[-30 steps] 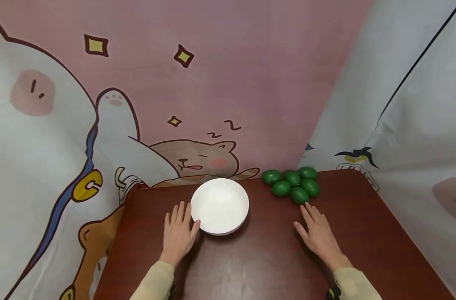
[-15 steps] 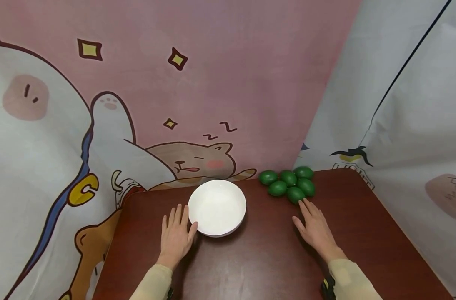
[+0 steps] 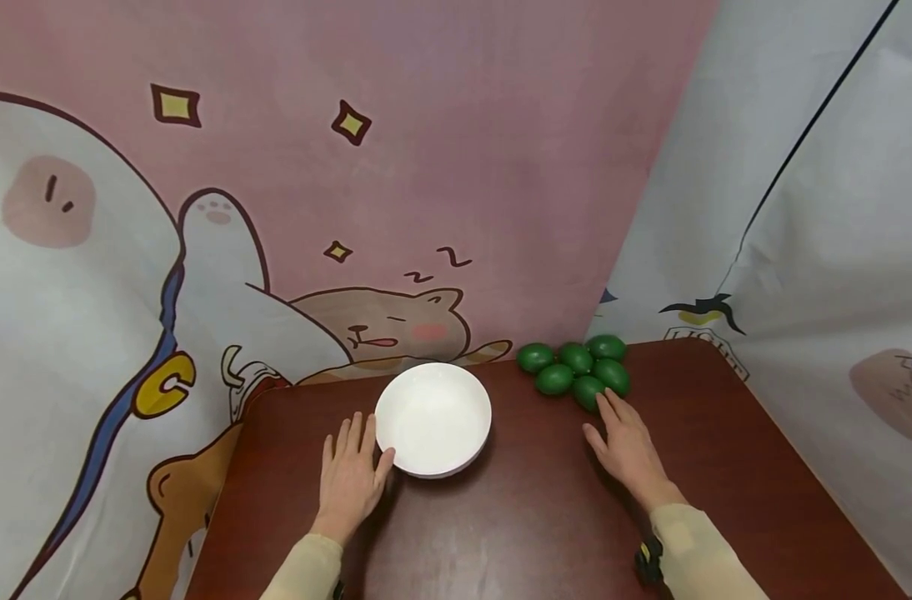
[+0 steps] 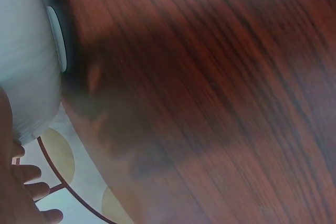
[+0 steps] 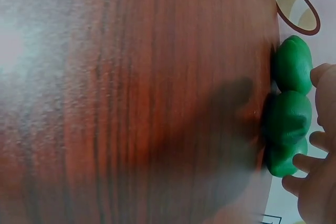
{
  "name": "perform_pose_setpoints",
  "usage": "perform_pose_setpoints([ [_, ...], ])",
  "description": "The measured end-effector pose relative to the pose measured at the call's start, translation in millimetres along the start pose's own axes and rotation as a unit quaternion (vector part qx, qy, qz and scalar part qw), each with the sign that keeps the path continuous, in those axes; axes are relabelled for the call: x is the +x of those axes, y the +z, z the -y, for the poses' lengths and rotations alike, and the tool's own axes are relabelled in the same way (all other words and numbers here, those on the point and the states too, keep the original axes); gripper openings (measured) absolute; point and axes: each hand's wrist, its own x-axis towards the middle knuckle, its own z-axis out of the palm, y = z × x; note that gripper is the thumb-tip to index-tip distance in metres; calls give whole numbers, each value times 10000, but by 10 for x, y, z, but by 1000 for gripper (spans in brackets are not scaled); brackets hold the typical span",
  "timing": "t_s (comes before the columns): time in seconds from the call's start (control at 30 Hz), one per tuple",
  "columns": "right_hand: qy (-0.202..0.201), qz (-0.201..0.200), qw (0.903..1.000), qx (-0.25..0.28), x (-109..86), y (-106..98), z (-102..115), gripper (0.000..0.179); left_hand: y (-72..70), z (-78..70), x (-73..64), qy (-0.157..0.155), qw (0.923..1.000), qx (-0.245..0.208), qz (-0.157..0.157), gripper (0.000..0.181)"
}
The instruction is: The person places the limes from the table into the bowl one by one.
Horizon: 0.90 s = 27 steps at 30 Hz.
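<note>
A white bowl (image 3: 433, 421) stands upright near the back of the table, bare inside. My left hand (image 3: 351, 479) is at its left side with fingers straight, and the thumb reaches the rim; contact is hard to tell. The left wrist view shows the bowl's side (image 4: 29, 61) beside the fingers (image 4: 31, 190). Several smooth green limes (image 3: 574, 358) lie clustered at the back right. My right hand (image 3: 627, 450) is extended just in front of them, its fingertips overlapping the nearest lime (image 3: 587, 392). In the right wrist view, its spread fingers (image 5: 302, 184) appear beside the limes (image 5: 287, 119), gripping none.
The dark brown wooden table (image 3: 486, 525) carries both the bowl and the limes. A pink cartoon-printed cloth (image 3: 501, 167) hangs right behind its back edge. White cloth (image 3: 801, 250) hangs along the right side.
My right hand has moved slightly forward, so its fingertips now overlap the nearest lime. The left hand stays beside the bowl. The head view has shifted a little.
</note>
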Motion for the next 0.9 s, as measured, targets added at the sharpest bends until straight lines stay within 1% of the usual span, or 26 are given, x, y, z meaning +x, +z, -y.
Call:
perform_pose_setpoints([
  [0.23,157,125,9998,-19,97,16,-19,64,7,4,-4,28,10000,11,-9,73],
  [0.47,198,96,9998,-16,191,29,-32,63,23,12,2,48,9999,23,-90,73],
  [0.7,277,281,9992,-63,271,60,-34,64,20,11,1,55,10000,16,-55,73],
  [0.9,384,362,9985,-115,319,71,-27,63,33,20,3,100,9999,20,-125,73],
])
